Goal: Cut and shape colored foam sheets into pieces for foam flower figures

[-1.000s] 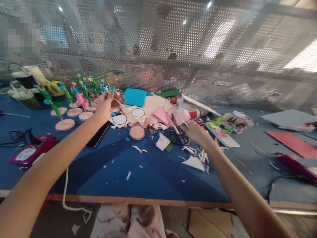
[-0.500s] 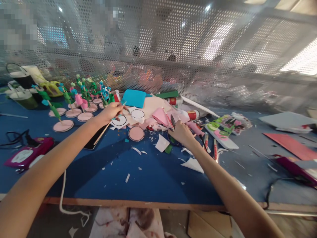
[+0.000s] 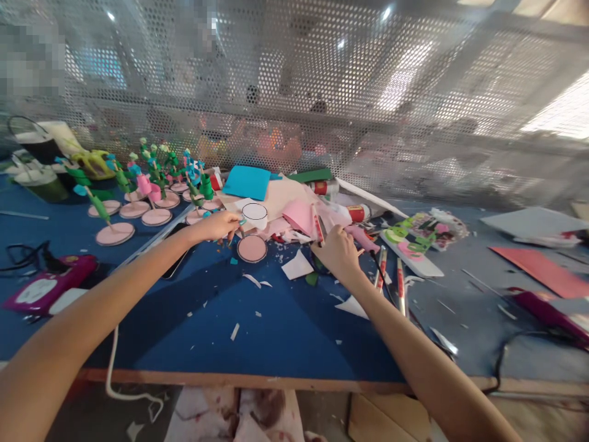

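Note:
My left hand [image 3: 219,226] is pinched closed, a small blue bit [image 3: 242,221] showing at its fingertips; I cannot make out what that is. Just right of those fingertips lies a pink disc [image 3: 252,248] with a dark rim. Behind it is white paper [image 3: 254,212] with a black oval outline. My right hand [image 3: 338,250] is curled over the clutter at centre right, fingers partly hidden, so what it grips is unclear. A red-and-white pen-like stick [image 3: 317,222] points up beside its thumb. Close on its right rests a pink glue gun [image 3: 362,237].
Several paper flowers on pink discs [image 3: 115,233] stand at left, near a phone [image 3: 177,258] and a purple device [image 3: 50,282]. Blue paper [image 3: 247,182] lies at the back. A white cord [image 3: 113,362] hangs off the front edge. Perforated metal [image 3: 294,80] rises behind the table.
My left hand has moved right and down to the pink disc's edge. The slender stick below it no longer shows, and a green flower on its disc is uncovered. My right hand has barely moved.

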Available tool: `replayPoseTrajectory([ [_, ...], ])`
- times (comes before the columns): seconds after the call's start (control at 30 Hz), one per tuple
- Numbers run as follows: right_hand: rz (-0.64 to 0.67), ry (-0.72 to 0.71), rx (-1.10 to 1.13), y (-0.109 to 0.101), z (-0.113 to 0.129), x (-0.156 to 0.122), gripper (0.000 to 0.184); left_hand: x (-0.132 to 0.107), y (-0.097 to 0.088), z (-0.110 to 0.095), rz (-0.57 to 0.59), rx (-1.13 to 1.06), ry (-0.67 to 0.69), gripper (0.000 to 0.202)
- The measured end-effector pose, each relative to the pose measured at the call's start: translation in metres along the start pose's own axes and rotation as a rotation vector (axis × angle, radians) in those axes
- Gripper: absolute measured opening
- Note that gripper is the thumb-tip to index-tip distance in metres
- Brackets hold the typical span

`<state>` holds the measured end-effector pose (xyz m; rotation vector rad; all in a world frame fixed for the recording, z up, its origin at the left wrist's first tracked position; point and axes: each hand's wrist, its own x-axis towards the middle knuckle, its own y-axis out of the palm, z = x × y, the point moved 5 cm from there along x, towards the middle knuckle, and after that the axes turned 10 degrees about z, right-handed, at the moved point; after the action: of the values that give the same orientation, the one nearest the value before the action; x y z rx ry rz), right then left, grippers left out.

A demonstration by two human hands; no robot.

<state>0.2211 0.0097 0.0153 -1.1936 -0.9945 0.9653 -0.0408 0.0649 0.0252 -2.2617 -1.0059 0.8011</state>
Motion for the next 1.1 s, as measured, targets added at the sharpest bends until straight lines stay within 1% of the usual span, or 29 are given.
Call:
replayPoseTrajectory([
  [0.1,-0.058,0.053,-0.006,0.001,-0.001,-0.006,0.063,0.001,0.013,-0.001,0.072,0.100,-0.032,0.024],
  [0.2,-0.019,0.074,0.026,0.006,-0.002,-0.007,0.067,0.000,0.028,-0.007,0.169,0.260,-0.031,0.025],
  [0.27,-0.005,0.078,0.044,0.008,-0.003,-0.007,0.067,-0.003,0.034,-0.014,0.169,0.432,0.003,0.025],
  [0.33,-0.021,0.081,0.041,0.009,-0.003,-0.007,0.067,-0.007,0.039,-0.021,0.159,0.582,0.034,0.027],
  [0.4,-0.051,0.070,0.017,0.009,-0.001,-0.010,0.065,-0.013,0.043,-0.026,0.151,0.649,0.039,0.028],
  [0.43,-0.067,0.059,0.000,0.009,0.001,-0.013,0.063,-0.016,0.044,-0.029,0.123,0.652,0.034,0.028],
  [0.47,-0.081,0.043,-0.019,0.010,0.004,-0.016,0.061,-0.019,0.043,-0.034,0.066,0.638,0.028,0.026],
  [0.53,-0.099,0.004,-0.054,0.010,0.012,-0.025,0.055,-0.024,0.040,-0.044,-0.080,0.588,0.006,0.027],
  [0.57,-0.103,-0.017,-0.068,0.010,0.016,-0.030,0.053,-0.025,0.038,-0.049,-0.143,0.570,-0.007,0.032],
  [0.63,-0.113,-0.051,-0.082,0.007,0.023,-0.040,0.050,-0.025,0.038,-0.059,-0.206,0.566,-0.033,0.041],
  [0.7,-0.129,-0.058,-0.090,0.001,0.025,-0.045,0.045,-0.021,0.039,-0.067,-0.219,0.568,-0.045,0.045],
  [0.77,-0.118,-0.016,-0.102,-0.007,0.019,-0.045,0.041,-0.017,0.038,-0.071,-0.210,0.546,-0.034,0.048],
  [0.8,-0.072,0.011,-0.110,-0.010,0.014,-0.042,0.042,-0.015,0.038,-0.070,-0.194,0.525,-0.026,0.049],
  [0.83,0.006,0.033,-0.113,-0.010,0.008,-0.039,0.045,-0.013,0.037,-0.068,-0.173,0.499,-0.016,0.050],
  [0.9,0.218,0.011,-0.103,-0.005,0.000,-0.031,0.051,-0.010,0.035,-0.061,-0.132,0.429,-0.005,0.047],
  [0.93,0.285,-0.013,-0.090,-0.002,-0.002,-0.027,0.051,-0.008,0.033,-0.057,-0.123,0.389,0.004,0.044],
  [0.97,0.323,-0.034,-0.074,0.000,-0.004,-0.023,0.049,-0.006,0.032,-0.052,-0.124,0.346,0.018,0.042],
  [1.1,0.298,-0.065,0.001,0.007,-0.013,-0.007,0.036,0.004,0.028,-0.035,-0.156,0.166,0.144,0.035],
])
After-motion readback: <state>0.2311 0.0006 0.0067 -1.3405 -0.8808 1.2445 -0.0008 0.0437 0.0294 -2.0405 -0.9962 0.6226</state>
